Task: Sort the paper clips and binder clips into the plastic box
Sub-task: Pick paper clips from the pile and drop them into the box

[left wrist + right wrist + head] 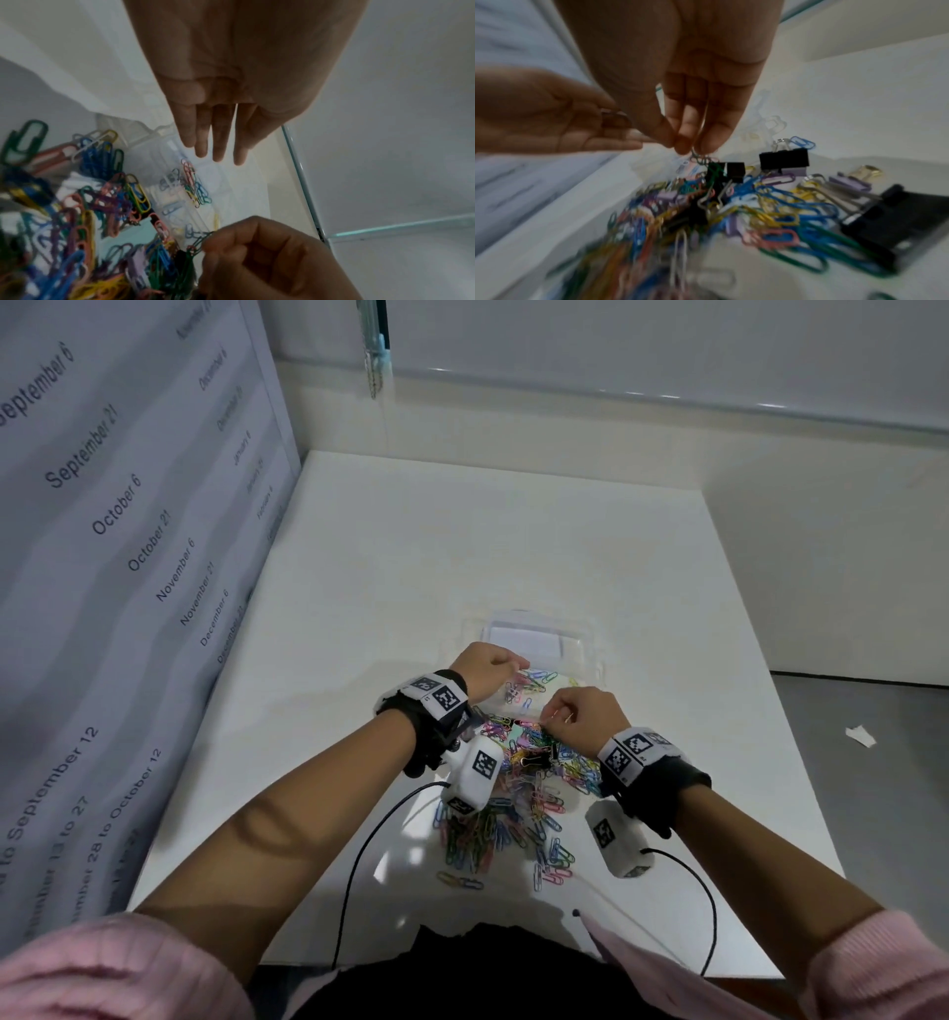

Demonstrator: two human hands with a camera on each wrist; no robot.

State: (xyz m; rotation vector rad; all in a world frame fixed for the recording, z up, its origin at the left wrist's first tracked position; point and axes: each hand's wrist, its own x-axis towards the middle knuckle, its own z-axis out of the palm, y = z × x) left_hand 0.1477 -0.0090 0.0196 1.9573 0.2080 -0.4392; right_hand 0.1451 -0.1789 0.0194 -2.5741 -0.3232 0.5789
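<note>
The right hand pinches tangled green paper clips at the pile's far edge, with the plastic box just beyond its fingertips and the left hand, fingers straight, above it.

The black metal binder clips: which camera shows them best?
The right wrist view: several black metal binder clips lie sharp and near in the pile. The head view shows one small; the left wrist view only a dark blur.

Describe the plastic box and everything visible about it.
The plastic box is clear and shallow, lying open and flat on the white table just beyond the clip pile. Thin walls divide it into compartments. A small cluster of coloured paper clips lies in one compartment; others look empty. The left hand hovers over its near left edge.
</note>
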